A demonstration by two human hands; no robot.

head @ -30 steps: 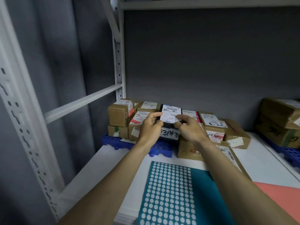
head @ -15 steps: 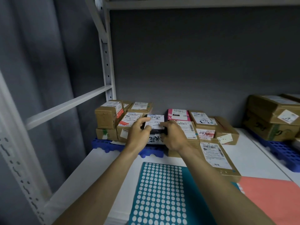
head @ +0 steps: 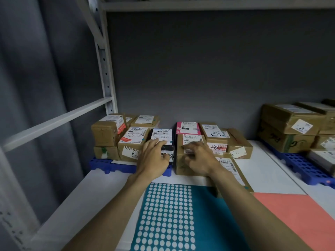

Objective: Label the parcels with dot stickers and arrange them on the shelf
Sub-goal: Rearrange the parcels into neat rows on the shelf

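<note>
Left hand (head: 154, 158) rests on black parcel (head: 161, 136), fingers relaxed; right hand (head: 198, 158), loosely curled, grasps nothing, over brown parcel (head: 181, 160).

Black parcel (head: 161, 137) white-labelled, among brown parcels (head: 133, 142), teal sticker sheet (head: 174, 214) flat

A dull grey wall (head: 208, 69) closes off the back of the bay — flat, bare and dimly lit. Pale grey curtain folds (head: 36, 73) hang at the left behind a white perforated metal upright (head: 106, 69) and a slanting crossbar (head: 56, 122). An upper shelf edge (head: 217, 5) runs overhead.
</note>
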